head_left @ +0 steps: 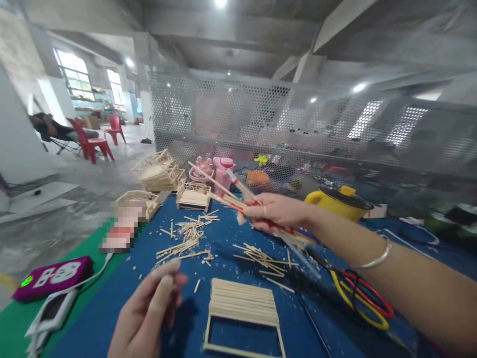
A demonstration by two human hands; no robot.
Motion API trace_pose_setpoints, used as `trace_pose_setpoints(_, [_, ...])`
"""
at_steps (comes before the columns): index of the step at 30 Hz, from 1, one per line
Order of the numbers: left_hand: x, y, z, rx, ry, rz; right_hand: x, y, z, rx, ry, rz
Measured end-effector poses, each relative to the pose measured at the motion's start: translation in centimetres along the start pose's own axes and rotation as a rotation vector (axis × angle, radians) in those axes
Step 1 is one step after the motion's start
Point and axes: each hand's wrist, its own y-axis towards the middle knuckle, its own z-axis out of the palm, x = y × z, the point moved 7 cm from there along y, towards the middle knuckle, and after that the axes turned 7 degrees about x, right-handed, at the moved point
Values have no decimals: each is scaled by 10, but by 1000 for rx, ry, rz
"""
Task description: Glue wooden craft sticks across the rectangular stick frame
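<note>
- Stick panel (244, 298): flat on the blue tabletop (93, 323), nearest the camera, right of the left hand. Far part covered by sticks side by side; near part is open frame, blue showing through.
- Left hand (149, 311): above the tabletop, not touching the panel. Fingers curled, tips close to the thumb; can't tell if they meet or pinch anything.
- White device (55, 311): at the left edge, beside the purple power strip (55, 278). White cable (95, 273) runs up to a pixelated patch.
- Scissors (359, 298): red and yellow handles, under the right forearm.
- Right hand (274, 209): raised past the panel, clamped on a stick bundle (229, 201). Red marks on it, clear tubes among the sticks; ends stick out both sides. Silver bangle (378, 256) on wrist.
- Loose sticks: one heap (261, 258) beyond the panel, another (190, 233) farther left, small scraps around.
- Yellow pot (335, 204): dark lid on, beyond the right forearm.
- Small wooden bed (194, 196): upright, near the pink bottle (223, 174). More wooden pieces (160, 171) stacked left of it.
- Mesh screen (223, 107): stands behind all that.
- Red chairs (95, 144): far left, on the floor.
</note>
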Motion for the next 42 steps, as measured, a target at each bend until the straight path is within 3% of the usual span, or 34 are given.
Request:
trace_pose_setpoints(2, [-19,13,43,225,-126,16,-7,-7,26,75,207,12])
trace_pose_setpoints(6, [-30,29,124,525,-394,-77,-21,-20,55,44,270,32])
trace_pose_setpoints(8, [-31,34,150,569,-433,-76,-28,-26,58,-53,284,32])
trace_pose_setpoints(11, [-31,36,173,575,-482,-80,-35,-34,55,-210,317,2])
trace_pose_setpoints(19, [-21,29,177,378,-646,-124,-45,-38,44,-418,179,45])
trace_pose_setpoints(24, [-19,32,183,280,-715,-114,-38,-36,34,-552,-130,150])
trace_pose_setpoints(30, [-17,47,172,137,-721,-69,-35,-38,18,-737,-478,300])
trace_pose_setpoints(36, [-22,51,179,303,-675,-11,-28,-32,19,-694,-570,290])
trace_pose_setpoints(42, [-22,55,184,405,-635,-18,-28,-20,22,-613,-398,165])
